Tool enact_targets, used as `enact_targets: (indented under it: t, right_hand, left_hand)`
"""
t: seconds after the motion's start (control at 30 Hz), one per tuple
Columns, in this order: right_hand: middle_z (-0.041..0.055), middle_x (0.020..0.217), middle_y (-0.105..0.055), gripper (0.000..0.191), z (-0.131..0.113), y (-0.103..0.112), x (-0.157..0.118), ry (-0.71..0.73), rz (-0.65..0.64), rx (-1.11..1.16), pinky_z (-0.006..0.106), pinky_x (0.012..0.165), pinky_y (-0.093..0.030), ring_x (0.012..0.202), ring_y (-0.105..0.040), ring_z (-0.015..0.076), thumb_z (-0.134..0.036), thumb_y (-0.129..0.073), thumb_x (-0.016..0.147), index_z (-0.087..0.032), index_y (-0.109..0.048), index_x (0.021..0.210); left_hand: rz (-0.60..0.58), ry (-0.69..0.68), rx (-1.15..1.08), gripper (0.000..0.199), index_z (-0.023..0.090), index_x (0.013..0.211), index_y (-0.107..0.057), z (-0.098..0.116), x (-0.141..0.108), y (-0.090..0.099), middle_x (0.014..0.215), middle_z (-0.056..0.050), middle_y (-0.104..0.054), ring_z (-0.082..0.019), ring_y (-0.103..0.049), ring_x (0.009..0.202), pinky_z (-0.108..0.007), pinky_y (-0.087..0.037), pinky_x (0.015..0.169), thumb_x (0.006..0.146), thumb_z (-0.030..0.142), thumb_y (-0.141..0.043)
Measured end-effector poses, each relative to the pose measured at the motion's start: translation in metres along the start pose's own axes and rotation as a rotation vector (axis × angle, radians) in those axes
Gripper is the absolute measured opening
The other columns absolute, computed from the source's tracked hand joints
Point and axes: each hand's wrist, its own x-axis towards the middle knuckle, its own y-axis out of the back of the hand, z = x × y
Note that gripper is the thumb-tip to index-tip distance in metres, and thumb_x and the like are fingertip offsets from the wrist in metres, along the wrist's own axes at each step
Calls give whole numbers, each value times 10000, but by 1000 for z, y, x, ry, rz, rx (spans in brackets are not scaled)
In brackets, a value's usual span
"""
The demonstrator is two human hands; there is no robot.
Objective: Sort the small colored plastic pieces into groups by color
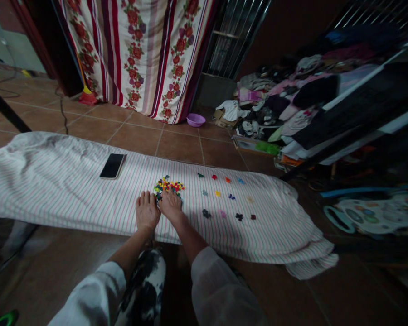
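Both hands rest on the striped cloth (71, 190) on the floor. The left hand (147, 210) lies flat, fingers together. The right hand (170, 204) fingers touch the pile of little colored pieces (168, 185). They look light and hard; pinch one by its sides.

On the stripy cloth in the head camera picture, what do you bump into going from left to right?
Phone → left hand → right hand by the mixed pile of coloured pieces → small sorted clusters of pieces → folded end of the cloth.
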Motion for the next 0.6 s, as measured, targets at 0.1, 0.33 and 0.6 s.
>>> enact_targets:
  t: [0.1,0.33,0.6]
  right_hand:
    - [132,1168,-601,296,-2,0,1,-4,-1,9,311,870,-431,1071,-576,218,-160,-475,838,-159,-622,1095]
    - [98,1128,-607,256,1,-2,-3,32,61,74,294,865,-424,1041,-571,198,-155,-483,821,-189,-627,1030]
    - [52,1017,-637,191,9,-17,0,105,174,200,281,859,-418,991,-564,172,-157,-480,827,-210,-598,968]
  left_hand:
    - [3,-2,0,415,99,1211,-567,0,0,0,1341,-177,-543,-316,-418,1314,-452,-321,1066,864,258,-406]
    - [1,-7,-15,416,88,1207,-564,-1,-1,1,1339,-193,-541,-312,-414,1316,-457,-321,1062,854,242,-408]
    - [-7,-9,-40,412,87,1196,-566,1,0,5,1330,-203,-541,-319,-405,1316,-469,-313,1061,854,265,-419]
